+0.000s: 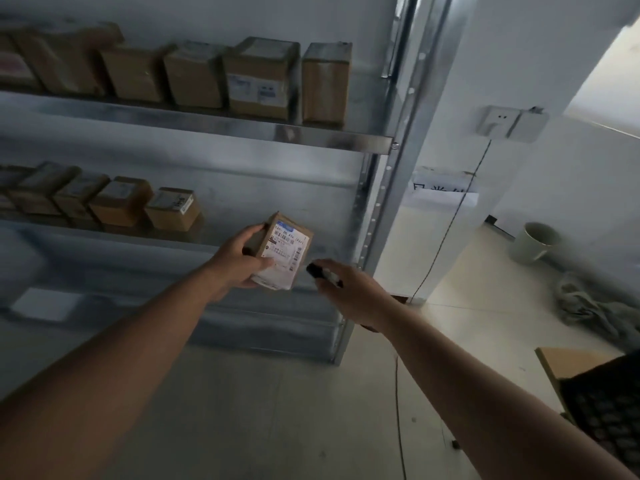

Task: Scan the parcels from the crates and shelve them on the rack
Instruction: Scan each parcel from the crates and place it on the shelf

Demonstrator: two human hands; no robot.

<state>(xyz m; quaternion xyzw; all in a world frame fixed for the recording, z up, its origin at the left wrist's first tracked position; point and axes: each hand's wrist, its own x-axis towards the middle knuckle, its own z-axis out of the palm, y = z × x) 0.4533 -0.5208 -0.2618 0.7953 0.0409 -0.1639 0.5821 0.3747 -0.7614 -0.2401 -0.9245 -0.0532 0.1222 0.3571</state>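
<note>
Head view, parcel (pixel 282 252): gripped by left hand (pixel 239 259), fingers wrapped round its left side, label tilted toward scanner (pixel 320 273), likely for reading.
Right hand (pixel 346 289): fingers curled round scanner, aimed at label.
Rack (pixel 207 124): boxes (pixel 258 77) line both shelves; middle shelf's right end free.
</note>
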